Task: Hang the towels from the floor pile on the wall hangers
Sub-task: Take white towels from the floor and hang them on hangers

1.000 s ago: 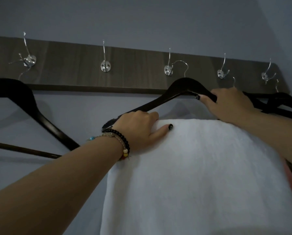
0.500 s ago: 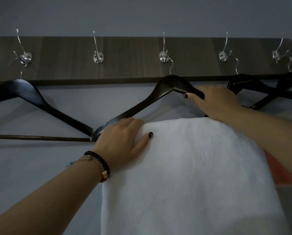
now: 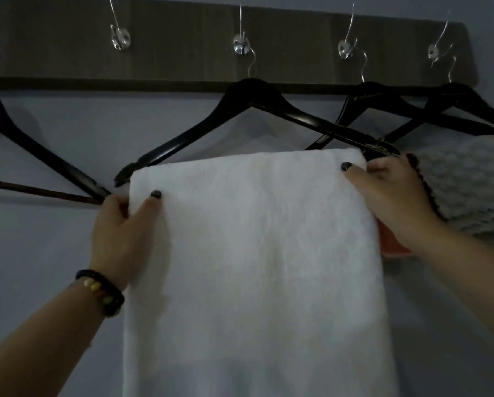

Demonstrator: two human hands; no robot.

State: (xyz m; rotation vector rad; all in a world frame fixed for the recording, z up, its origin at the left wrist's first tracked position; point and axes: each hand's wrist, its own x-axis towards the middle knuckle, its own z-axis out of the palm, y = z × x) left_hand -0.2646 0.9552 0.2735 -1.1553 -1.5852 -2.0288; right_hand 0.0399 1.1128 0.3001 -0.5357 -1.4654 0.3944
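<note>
A white towel (image 3: 257, 253) hangs folded over the bar of a black hanger (image 3: 248, 96), which hangs from the middle chrome hook (image 3: 241, 45) of a dark wooden wall rail (image 3: 182, 47). My left hand (image 3: 122, 227) pinches the towel's upper left edge, thumb on the front. At the upper right corner, my right hand (image 3: 389, 193) pinches the towel, thumb on the front and fingers behind. The floor pile is out of view.
An empty black hanger (image 3: 39, 150) hangs at the left. Two more black hangers (image 3: 429, 107) hang at the right, with a grey knitted towel (image 3: 469, 179) and an orange cloth (image 3: 392, 245) on them. The wall is grey-blue.
My right hand left the hanger's shoulder and came down to the towel's right corner. My left hand slid down the towel's left edge. The view moved closer and lower.
</note>
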